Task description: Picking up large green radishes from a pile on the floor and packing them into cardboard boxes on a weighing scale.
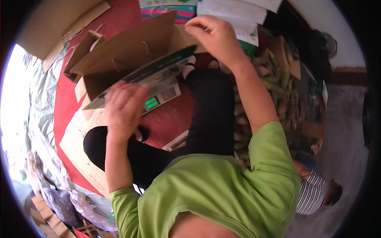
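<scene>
An open cardboard carton (131, 53) with brown inner walls stands tilted before me, its near flap (160, 61) dark green and white outside. My left hand (125, 105), slightly blurred, has its fingers stretched over the lower left part of that flap. Above the carton's right end is my right hand (214, 37), thumb and fingertips pinched together; whether anything thin is between them I cannot make out. Just under the near flap, a scale (162, 97) with a lit green display is partly hidden by the flap and my left hand.
Heaped long green-brown produce (274, 83) lies right of my legs. Flattened cardboard (85, 146) covers the red floor mat (65, 101) at left. Clear plastic sheeting (47, 146) runs along the left side. Printed packages (168, 10) stand beyond the carton. Another person (313, 192) is at lower right.
</scene>
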Tool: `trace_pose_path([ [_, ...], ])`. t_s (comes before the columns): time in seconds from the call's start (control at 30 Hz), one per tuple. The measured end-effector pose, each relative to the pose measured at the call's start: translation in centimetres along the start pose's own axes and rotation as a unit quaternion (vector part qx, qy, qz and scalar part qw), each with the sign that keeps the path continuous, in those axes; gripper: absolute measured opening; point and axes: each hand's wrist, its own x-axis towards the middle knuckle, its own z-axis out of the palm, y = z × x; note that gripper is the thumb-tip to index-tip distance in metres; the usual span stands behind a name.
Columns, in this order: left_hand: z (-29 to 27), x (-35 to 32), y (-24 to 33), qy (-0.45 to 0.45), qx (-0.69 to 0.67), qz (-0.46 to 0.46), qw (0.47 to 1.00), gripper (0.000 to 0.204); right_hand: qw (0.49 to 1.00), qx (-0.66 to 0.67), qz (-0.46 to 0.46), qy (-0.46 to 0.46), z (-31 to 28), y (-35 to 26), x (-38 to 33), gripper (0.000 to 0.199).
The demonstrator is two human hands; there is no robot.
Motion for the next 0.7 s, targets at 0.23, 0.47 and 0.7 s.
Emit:
trace_pose_path([
  [0.23,-1.2,-0.1,-1.6,-0.027,0.164,-0.153,0.974,0.038,0.964,-0.112,0.239,-0.020,-5.6,11.8,-13.7,0.017],
  [0.47,-0.7,-1.0,-1.8,-0.070,0.131,-0.263,0.953,0.033,0.863,-0.183,0.442,-0.161,-3.2,19.2,-33.6,0.019],
  [0.7,-0.5,-0.6,-1.8,-0.146,0.134,-0.288,0.937,0.033,0.625,0.072,0.771,-0.102,0.4,19.9,-47.1,0.022],
])
